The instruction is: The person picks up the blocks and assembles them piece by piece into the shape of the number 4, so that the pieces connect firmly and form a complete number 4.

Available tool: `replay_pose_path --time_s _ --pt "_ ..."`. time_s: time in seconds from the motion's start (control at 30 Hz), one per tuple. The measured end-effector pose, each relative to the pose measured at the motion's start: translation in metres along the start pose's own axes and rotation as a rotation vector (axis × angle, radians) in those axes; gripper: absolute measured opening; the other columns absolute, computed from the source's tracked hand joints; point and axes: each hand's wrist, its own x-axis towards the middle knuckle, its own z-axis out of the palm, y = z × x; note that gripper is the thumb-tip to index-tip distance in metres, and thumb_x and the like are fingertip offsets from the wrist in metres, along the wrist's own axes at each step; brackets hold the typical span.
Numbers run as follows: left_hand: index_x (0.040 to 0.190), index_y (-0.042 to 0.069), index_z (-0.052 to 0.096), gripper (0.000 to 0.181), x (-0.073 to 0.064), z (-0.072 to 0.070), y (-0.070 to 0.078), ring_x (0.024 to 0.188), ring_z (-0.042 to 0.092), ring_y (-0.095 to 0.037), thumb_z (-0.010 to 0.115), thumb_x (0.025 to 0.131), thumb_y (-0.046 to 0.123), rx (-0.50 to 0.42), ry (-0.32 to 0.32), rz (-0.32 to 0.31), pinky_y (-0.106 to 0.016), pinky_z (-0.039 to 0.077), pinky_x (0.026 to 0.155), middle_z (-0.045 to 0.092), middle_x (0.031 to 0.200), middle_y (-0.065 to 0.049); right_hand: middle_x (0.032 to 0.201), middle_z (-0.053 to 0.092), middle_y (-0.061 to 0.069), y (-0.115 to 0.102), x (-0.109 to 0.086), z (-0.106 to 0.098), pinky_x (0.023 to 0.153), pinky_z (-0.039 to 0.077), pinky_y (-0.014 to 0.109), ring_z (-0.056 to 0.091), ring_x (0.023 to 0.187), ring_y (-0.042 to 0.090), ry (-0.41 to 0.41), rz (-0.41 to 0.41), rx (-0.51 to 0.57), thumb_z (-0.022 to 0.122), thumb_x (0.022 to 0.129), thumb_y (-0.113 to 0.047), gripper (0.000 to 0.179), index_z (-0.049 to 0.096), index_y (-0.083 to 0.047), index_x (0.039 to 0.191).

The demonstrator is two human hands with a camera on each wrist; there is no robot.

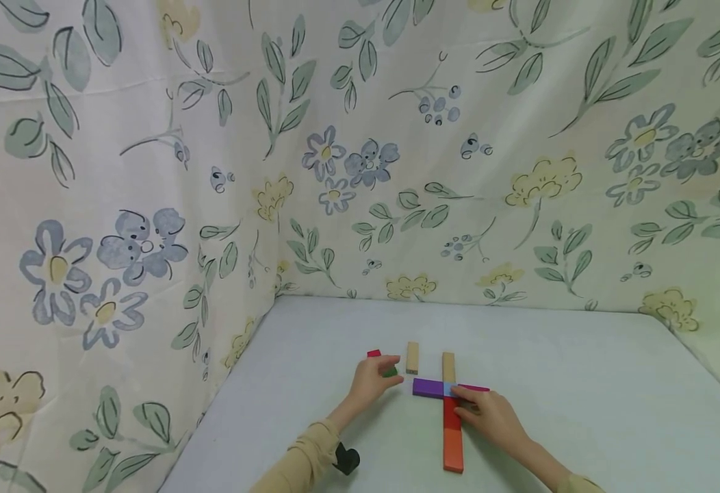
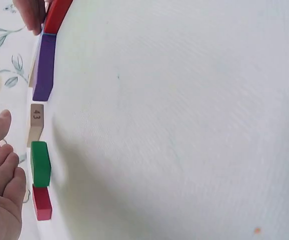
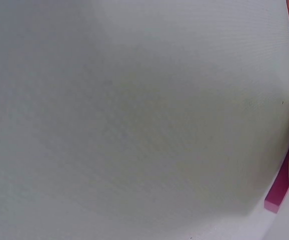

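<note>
Flat coloured blocks form a cross on the white table. It has a purple block (image 1: pixel 428 388) at left, a magenta block (image 1: pixel 474 388) at right, a plain wooden block (image 1: pixel 449 368) on top, and red (image 1: pixel 452 413) and orange (image 1: pixel 453 450) blocks below. My right hand (image 1: pixel 494 419) touches the light blue block (image 1: pixel 448 389) at the crossing with a fingertip, its thumb beside the red block. My left hand (image 1: pixel 374 378), thumb and fingers apart and nothing between them, hovers by a green block (image 2: pixel 41 164). A smaller red block (image 2: pixel 42 203) adjoins the green one.
Another plain wooden block (image 1: pixel 412 357), marked 43 in the left wrist view, lies between the left hand and the cross. A black object (image 1: pixel 347 459) shows beside the left sleeve. Flowered curtains (image 1: pixel 421 171) stand along the table's back and sides.
</note>
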Motion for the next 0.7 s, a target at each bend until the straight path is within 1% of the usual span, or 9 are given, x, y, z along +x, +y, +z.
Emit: replay_pose_path --time_s 0.07,0.27,0.47,0.5,0.6,0.63,0.7 --pt "0.117 -0.006 0.064 0.041 -0.001 -0.004 -0.003 0.108 0.064 -0.031 0.075 0.079 0.008 0.008 0.008 -0.002 -0.035 0.053 0.088 0.067 0.116 -0.019 0.1 0.073 0.005 0.0 0.0 0.0 0.07 0.056 0.027 0.067 0.08 0.012 0.0 0.004 -0.004 0.078 0.076 -0.016 0.039 0.071 -0.011 0.114" --pt "0.118 -0.007 0.062 0.042 -0.003 -0.013 -0.012 0.112 0.062 -0.031 0.074 0.08 0.008 0.013 0.017 -0.041 -0.036 0.05 0.092 0.066 0.119 -0.019 0.099 0.073 0.004 0.0 0.001 -0.001 0.07 0.056 0.028 0.067 0.08 0.012 -0.003 0.016 -0.015 0.078 0.075 -0.017 0.039 0.071 -0.012 0.113" --pt "0.118 -0.007 0.062 0.042 -0.005 -0.017 -0.015 0.112 0.062 -0.033 0.074 0.08 0.007 0.002 0.017 -0.058 -0.038 0.05 0.093 0.065 0.119 -0.019 0.099 0.073 0.004 0.001 0.001 0.0 0.07 0.056 0.029 0.066 0.08 0.012 -0.009 0.023 -0.023 0.078 0.075 -0.017 0.039 0.071 -0.012 0.113" --pt "0.118 -0.008 0.062 0.042 -0.006 -0.018 -0.015 0.112 0.062 -0.033 0.074 0.08 0.007 0.003 0.019 -0.055 -0.038 0.05 0.093 0.065 0.119 -0.02 0.099 0.073 0.004 0.0 0.001 -0.001 0.07 0.056 0.029 0.066 0.08 0.012 -0.01 0.023 -0.023 0.078 0.075 -0.017 0.039 0.071 -0.012 0.113" --pt "0.116 -0.009 0.062 0.041 -0.008 -0.019 -0.017 0.109 0.063 -0.033 0.073 0.081 0.007 0.014 0.027 -0.018 -0.037 0.051 0.091 0.066 0.116 -0.021 0.098 0.074 0.004 0.0 0.001 0.0 0.07 0.056 0.029 0.066 0.079 0.012 -0.011 0.026 -0.023 0.078 0.075 -0.017 0.039 0.071 -0.012 0.113" --pt "0.115 -0.009 0.063 0.04 -0.008 -0.019 -0.019 0.107 0.065 -0.032 0.073 0.081 0.008 0.03 0.034 0.013 -0.035 0.053 0.089 0.067 0.114 -0.021 0.098 0.074 0.004 -0.001 0.002 0.0 0.07 0.056 0.029 0.066 0.079 0.012 -0.011 0.028 -0.024 0.078 0.075 -0.017 0.039 0.071 -0.012 0.113" --pt "0.114 -0.01 0.063 0.039 -0.008 -0.02 -0.021 0.105 0.065 -0.031 0.073 0.081 0.007 0.042 0.043 0.037 -0.034 0.053 0.088 0.068 0.112 -0.021 0.097 0.074 0.003 0.0 0.002 0.001 0.07 0.056 0.029 0.066 0.078 0.011 -0.012 0.029 -0.025 0.078 0.075 -0.017 0.039 0.071 -0.012 0.113"
